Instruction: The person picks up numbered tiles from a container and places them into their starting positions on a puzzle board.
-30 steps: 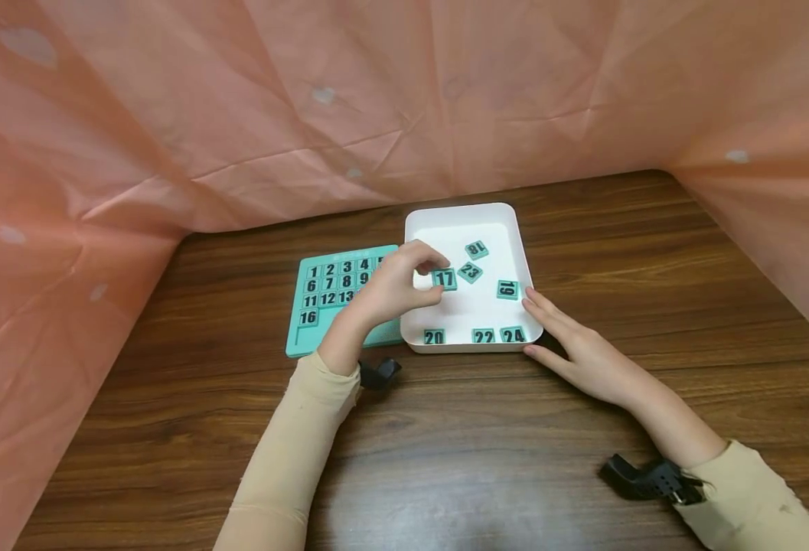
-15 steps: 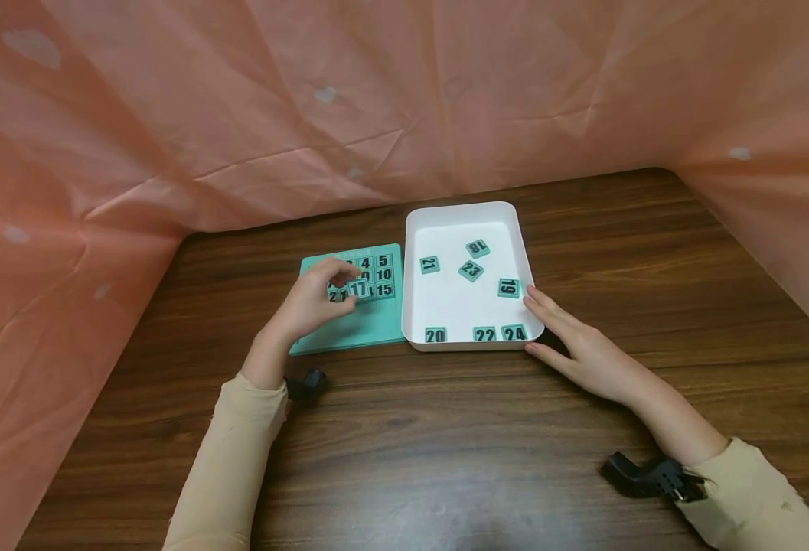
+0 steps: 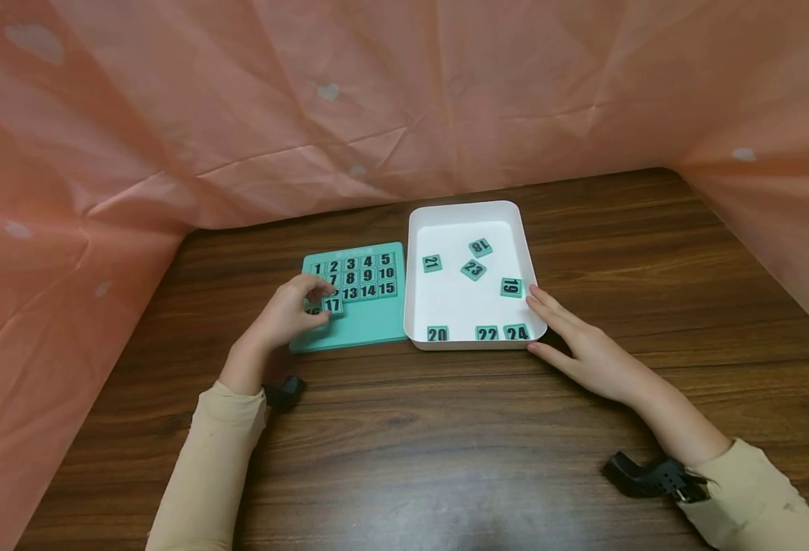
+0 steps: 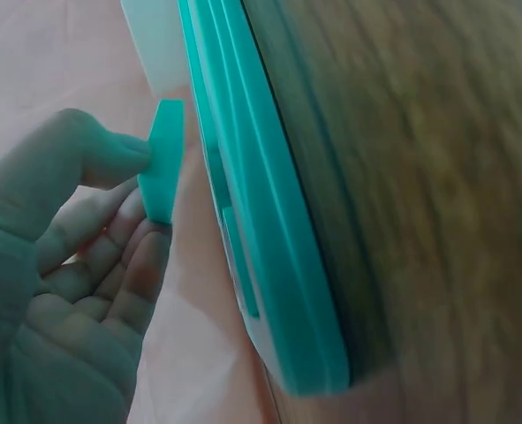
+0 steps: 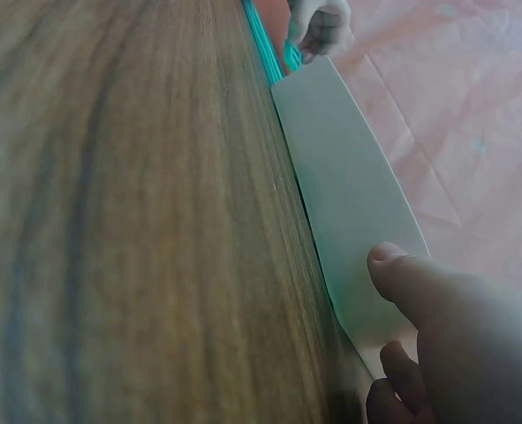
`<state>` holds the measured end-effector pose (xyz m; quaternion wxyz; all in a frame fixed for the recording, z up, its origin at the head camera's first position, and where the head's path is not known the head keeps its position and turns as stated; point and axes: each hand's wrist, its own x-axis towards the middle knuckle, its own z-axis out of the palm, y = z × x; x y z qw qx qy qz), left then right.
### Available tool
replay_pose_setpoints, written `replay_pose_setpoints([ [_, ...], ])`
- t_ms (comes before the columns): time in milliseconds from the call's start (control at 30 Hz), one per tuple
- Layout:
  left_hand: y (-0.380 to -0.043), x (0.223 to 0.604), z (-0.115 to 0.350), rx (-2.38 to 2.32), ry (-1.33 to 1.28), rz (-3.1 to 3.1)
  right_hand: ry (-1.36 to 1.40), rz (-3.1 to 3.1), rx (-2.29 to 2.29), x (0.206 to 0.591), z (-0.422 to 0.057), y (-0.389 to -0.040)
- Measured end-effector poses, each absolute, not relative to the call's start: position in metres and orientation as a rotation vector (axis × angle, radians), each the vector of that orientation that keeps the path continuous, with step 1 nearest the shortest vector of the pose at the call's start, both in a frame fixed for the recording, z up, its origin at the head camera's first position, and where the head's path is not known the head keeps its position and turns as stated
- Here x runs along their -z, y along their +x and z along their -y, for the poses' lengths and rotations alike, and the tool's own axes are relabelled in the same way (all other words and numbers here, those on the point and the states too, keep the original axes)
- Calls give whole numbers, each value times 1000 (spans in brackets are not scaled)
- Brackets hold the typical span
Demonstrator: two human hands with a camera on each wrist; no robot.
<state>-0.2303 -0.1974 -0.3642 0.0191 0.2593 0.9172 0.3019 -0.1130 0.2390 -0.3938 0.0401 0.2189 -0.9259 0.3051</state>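
Observation:
In the head view my left hand (image 3: 273, 315) pinches a green number tile marked 17 (image 3: 332, 305) between thumb and fingers. The tile is over the green number board (image 3: 370, 321), close beside the 16 tile. From the left wrist view, the pinched tile (image 4: 162, 159) stands apart from the board's edge (image 4: 278, 238). Rows 1 to 15 lie in order on the board, partly covered by the hand. My right hand (image 3: 593, 356) touches the front right corner of the white tray (image 3: 476, 346), fingers along its side and thumb at the front wall.
Loose tiles lie in the tray: 21 (image 3: 432, 264), 18 (image 3: 480, 247), 23 (image 3: 474, 269), 19 (image 3: 511, 287) and several along the front wall. The tray stands right beside the board on a wooden table (image 3: 432, 444). A pink curtain (image 3: 404, 99) hangs behind.
My left hand has carried the 17 tile from over the tray leftward to the board, beside 16. The 21 tile has come into sight. My right hand has stayed at the tray.

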Motion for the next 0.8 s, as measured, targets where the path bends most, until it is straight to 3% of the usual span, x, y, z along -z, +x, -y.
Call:
replay_pose_setpoints([
  [800,-231,370,203,-871,788,-2797,690,2845,-942,391,-239,-112],
])
